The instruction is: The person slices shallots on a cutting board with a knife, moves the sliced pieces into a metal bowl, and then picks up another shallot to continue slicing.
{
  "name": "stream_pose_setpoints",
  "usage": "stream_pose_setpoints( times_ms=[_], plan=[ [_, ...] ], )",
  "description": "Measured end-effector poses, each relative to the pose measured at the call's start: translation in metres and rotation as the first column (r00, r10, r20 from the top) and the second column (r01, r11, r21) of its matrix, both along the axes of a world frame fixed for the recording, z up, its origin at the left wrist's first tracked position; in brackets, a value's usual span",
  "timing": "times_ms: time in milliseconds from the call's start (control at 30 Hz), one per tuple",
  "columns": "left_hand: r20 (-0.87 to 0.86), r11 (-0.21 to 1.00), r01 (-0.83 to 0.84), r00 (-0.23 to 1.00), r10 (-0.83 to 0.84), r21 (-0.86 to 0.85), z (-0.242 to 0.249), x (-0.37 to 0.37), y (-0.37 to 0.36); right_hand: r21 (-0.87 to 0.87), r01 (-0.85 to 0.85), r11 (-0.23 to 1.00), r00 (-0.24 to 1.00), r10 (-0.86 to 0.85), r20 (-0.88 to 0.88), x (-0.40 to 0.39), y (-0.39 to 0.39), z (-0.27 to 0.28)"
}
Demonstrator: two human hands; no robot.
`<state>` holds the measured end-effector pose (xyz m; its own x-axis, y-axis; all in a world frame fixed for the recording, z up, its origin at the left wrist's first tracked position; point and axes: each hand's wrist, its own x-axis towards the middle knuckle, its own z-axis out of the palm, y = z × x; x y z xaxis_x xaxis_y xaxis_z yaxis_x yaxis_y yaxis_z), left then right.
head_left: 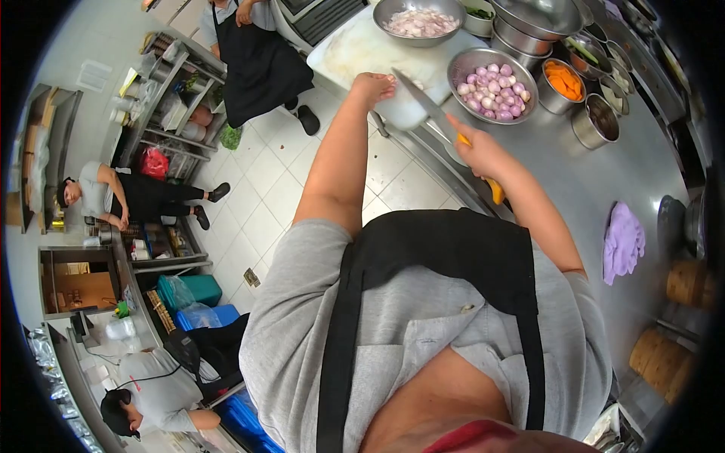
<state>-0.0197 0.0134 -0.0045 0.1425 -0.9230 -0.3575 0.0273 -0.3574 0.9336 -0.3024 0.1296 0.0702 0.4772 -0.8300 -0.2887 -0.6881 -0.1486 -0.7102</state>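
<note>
My right hand point(483, 155) is closed round the yellow handle of a knife point(423, 98). The blade points away from me over the white cutting board point(340, 57), its tip close to my left hand point(374, 89). The fingers of that left hand are curled together at the board's near side; what they hold, if anything, is hidden. Right of the blade stands a metal bowl point(452, 75) with many peeled purple shallots point(495, 92). At the board's far end, another metal bowl point(384, 26) contains sliced shallots point(421, 23).
On the steel counter point(559, 158) are a pot of cut carrots point(564, 80), a small metal pot point(595, 122), stacked metal bowls point(521, 38) and a purple glove point(624, 241). Co-workers stand at the far side point(260, 60) and at left point(136, 192) point(155, 385).
</note>
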Motion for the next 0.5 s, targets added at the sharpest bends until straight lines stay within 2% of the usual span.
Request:
stream_pose_setpoints(
  times_ms=[67,133,200,333,400,500],
  plan=[
    [-0.008,1.000,-0.002,1.000,0.002,-0.024,0.000,0.002,-0.003,0.001,0.032,0.999,0.999,-0.032,0.006,0.005,-0.001,0.004],
    [0.031,0.999,-0.027,0.999,0.026,0.031,0.009,-0.004,0.002,0.004,0.071,0.997,0.997,-0.071,0.012,0.006,0.001,0.008],
    [0.010,0.999,-0.016,1.000,0.015,0.032,0.006,0.000,-0.002,-0.037,-0.012,0.999,1.000,0.013,0.017,0.001,0.010,0.008],
    [-0.025,0.999,-0.031,0.999,0.032,0.025,-0.003,0.002,-0.005,-0.016,-0.055,0.998,0.998,0.055,-0.009,-0.001,0.021,0.013],
    [-0.025,0.999,-0.027,0.999,0.027,0.035,-0.003,0.003,-0.005,-0.146,-0.044,0.988,0.997,0.053,0.054,-0.003,0.020,0.001],
    [-0.008,0.998,-0.040,0.999,0.040,0.051,0.005,-0.003,-0.004,-0.076,-0.053,0.996,0.999,0.054,0.007,-0.005,0.022,0.011]
  ],
)
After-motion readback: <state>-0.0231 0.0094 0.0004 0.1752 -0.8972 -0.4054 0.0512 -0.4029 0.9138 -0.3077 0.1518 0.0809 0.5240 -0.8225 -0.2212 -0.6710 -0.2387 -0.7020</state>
